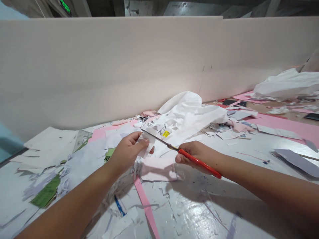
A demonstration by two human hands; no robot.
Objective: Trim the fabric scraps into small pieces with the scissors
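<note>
Between the thumb and fingers of my left hand (131,146) is a small piece of white paper (147,141), held above the littered table. My right hand (191,152) grips a pair of scissors (196,162) with red handles. The scissor blades point to the left, and their tip lies at the paper near my left fingertips. Whether the blades are apart or closed is hard to make out. Below the hands, a pale pink piece of paper (158,169) lies flat. A yellow scrap (165,133) sits just behind the blades.
A pale partition (112,69) runs along the back. Crumpled white sheeting (191,113) rests against it. Scraps cover much of the white table (189,212), including a pink strip (147,209), green pieces (47,192) at left and a pink sheet (286,124) at right.
</note>
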